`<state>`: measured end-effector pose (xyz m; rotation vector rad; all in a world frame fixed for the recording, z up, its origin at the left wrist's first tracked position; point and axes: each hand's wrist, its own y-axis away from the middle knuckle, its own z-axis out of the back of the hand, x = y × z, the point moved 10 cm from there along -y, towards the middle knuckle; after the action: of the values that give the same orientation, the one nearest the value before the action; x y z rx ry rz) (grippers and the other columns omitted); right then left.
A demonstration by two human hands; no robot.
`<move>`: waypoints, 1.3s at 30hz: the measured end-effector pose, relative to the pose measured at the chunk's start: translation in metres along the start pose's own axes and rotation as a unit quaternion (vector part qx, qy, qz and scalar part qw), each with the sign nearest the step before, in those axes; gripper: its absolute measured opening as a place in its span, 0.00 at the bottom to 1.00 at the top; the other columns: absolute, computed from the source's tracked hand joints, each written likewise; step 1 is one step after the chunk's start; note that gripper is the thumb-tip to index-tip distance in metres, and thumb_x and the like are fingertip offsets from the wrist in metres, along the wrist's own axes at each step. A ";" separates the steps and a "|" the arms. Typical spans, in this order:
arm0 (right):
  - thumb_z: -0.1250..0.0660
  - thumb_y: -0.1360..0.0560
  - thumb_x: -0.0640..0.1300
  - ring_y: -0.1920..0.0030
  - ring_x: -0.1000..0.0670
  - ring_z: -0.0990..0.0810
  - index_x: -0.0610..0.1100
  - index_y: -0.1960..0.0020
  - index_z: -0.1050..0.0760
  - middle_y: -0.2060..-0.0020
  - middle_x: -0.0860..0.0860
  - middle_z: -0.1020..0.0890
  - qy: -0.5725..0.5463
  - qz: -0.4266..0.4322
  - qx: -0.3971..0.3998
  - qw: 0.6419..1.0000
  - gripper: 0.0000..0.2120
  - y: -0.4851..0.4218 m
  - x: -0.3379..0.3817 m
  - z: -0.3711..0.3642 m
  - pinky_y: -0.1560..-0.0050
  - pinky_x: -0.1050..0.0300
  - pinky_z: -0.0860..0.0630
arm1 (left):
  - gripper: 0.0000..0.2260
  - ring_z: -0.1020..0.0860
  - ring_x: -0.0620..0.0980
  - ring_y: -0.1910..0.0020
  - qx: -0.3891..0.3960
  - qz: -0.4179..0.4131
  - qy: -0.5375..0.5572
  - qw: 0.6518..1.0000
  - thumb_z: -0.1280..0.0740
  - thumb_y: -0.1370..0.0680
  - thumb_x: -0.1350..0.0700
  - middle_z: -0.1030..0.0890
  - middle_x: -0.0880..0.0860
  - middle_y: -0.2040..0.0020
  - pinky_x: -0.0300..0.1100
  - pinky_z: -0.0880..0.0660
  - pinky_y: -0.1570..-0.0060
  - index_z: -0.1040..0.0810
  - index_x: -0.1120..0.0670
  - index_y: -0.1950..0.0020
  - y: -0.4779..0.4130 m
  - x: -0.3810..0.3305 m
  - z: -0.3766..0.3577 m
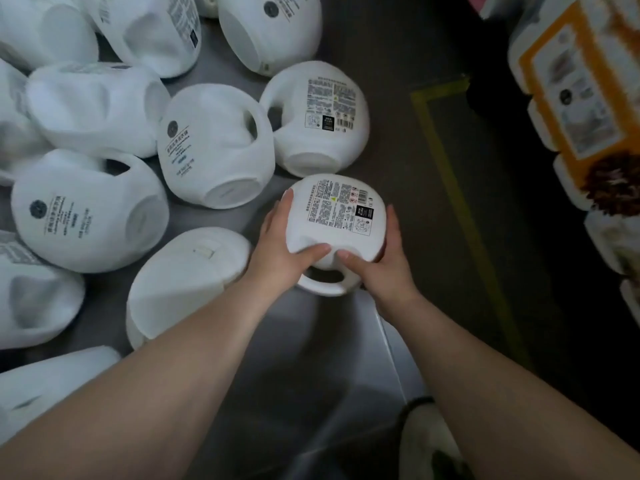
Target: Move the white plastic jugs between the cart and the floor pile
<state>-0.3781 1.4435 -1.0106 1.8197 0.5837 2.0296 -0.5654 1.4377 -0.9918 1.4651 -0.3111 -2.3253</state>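
Both hands hold one white jug at the near right edge of the metal table

The left hand [277,251] and the right hand [384,261] clasp the white jug [332,233] from either side, fingers wrapped round its flanks and both thumbs pressed on its top face just above the loop handle [322,282]; its printed back label [341,211] faces up. It sits just beside the labelled jug behind it [318,123] and near the blank-sided jug [183,275] to the left, with more white jugs [90,209] crowded across the metal table [311,358]. The step looks like lifting or turning this jug out of the group; the next move seems to call for a firm two-handed hold and clearance from the neighbours
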 end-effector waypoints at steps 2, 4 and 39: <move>0.26 0.33 0.29 0.33 0.51 0.27 0.54 0.22 0.49 0.33 0.52 0.26 -0.010 -0.001 0.002 1.000 0.51 -0.004 0.003 0.006 0.31 0.45 0.30 | 0.45 0.36 0.47 0.26 0.008 -0.001 0.025 1.000 0.24 0.34 0.48 0.36 0.49 0.24 0.48 0.38 0.26 0.45 0.45 0.22 0.002 0.003 -0.004; 0.26 0.33 0.28 0.34 0.50 0.26 0.54 0.22 0.47 0.35 0.51 0.24 -0.013 0.003 0.009 1.000 0.49 -0.004 0.012 0.012 0.32 0.44 0.29 | 0.43 0.35 0.45 0.26 0.009 0.005 0.050 0.999 0.25 0.32 0.49 0.35 0.47 0.24 0.48 0.39 0.26 0.43 0.44 0.22 0.009 0.001 -0.008; 0.21 0.36 0.47 0.37 0.48 0.23 0.57 0.26 0.39 0.36 0.56 0.23 0.157 0.186 0.343 0.907 0.44 0.471 0.612 -0.191 0.48 0.43 0.21 | 0.36 0.25 0.49 0.36 -0.332 0.048 0.220 0.916 0.23 0.32 0.56 0.25 0.42 0.34 0.59 0.24 0.41 0.33 0.31 0.31 0.463 -0.413 0.506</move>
<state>-0.6307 1.3452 -0.2630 2.1013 1.2602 2.6342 -0.7718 1.1871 -0.2599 1.4903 0.4776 -1.6873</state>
